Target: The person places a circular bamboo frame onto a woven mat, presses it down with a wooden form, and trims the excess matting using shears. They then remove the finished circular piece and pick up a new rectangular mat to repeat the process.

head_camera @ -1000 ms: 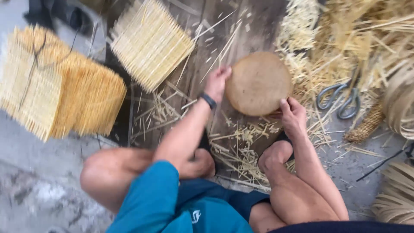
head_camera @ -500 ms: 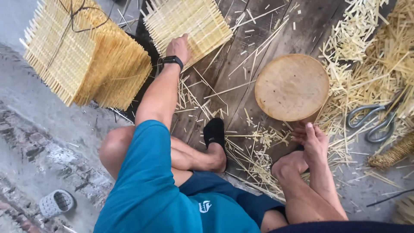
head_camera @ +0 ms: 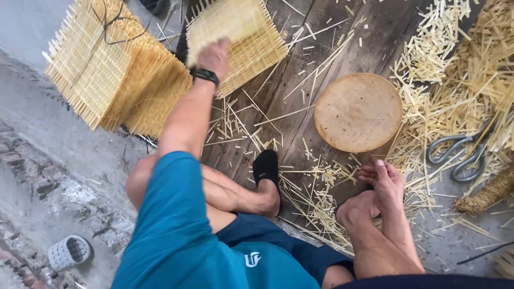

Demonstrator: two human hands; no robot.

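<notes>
up top, left hand (head_camera: 215,55) grip closed on woven mat (head_camera: 251,40), right hand (head_camera: 384,179) loosely open, holding nothing

Quick count of what's showing up here: I'm seeing one round wooden disc (head_camera: 357,111) lying on the dark planks, one pair of big metal scissors (head_camera: 461,155) sitting in the straw, and one white perforated slipper (head_camera: 68,251) down on the concrete. Woven bamboo mats: one loose mat (head_camera: 241,40) plus one tied stack (head_camera: 115,77), too tightly packed for counting. Two hands are showing, left hand (head_camera: 215,56) and right hand (head_camera: 383,179). Straw offcuts (head_camera: 439,59) are lying everywhere, way too many.
</notes>
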